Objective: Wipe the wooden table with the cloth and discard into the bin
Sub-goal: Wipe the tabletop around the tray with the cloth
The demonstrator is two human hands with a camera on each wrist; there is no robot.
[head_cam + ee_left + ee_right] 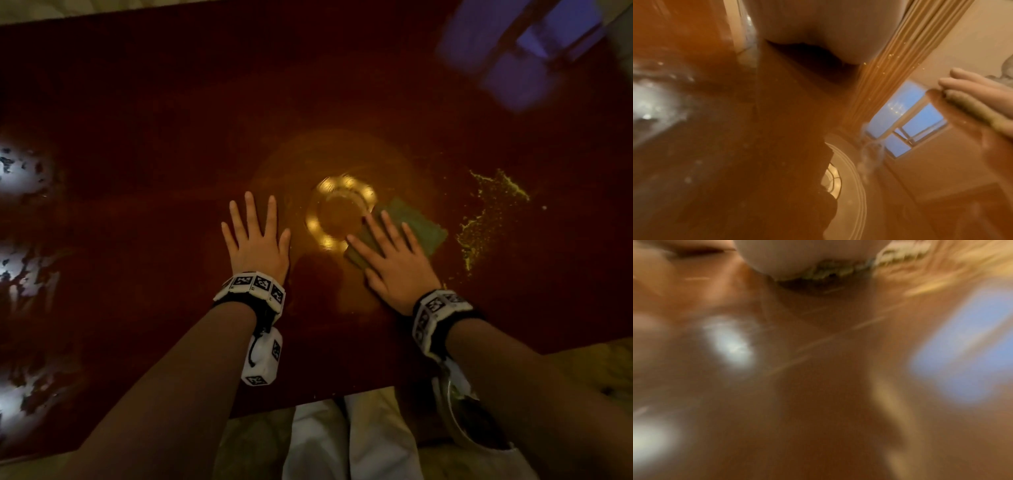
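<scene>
Two hands lie flat on the dark red wooden table: the left hand rests bare on the wood with its fingers spread and straight, gripping nothing, and the right hand presses down on a folded green cloth, its fingers also straight rather than curled round the fabric. The cloth sits near the table's middle, just right of a ring-shaped lamp reflection, with its far corner poking out past the fingertips. To its right, apart from the cloth, a scatter of yellow crumbs and powder spreads across the wood; this looks like the dirt left to clear. The main risk, as I judge it, is that a flat palm with no grasp lets the cloth slip or bunch under a quick stroke, so the hand slides over bare wood and smears the powder. A sweep towards the right could also push crumbs off the near edge onto the floor instead of gathering them in the cloth. The polished surface is full of glare, which may hide fine residue. No bin can be made out in any view, so the carry to it cannot be judged; the right wrist view is too blurred to add anything.
</scene>
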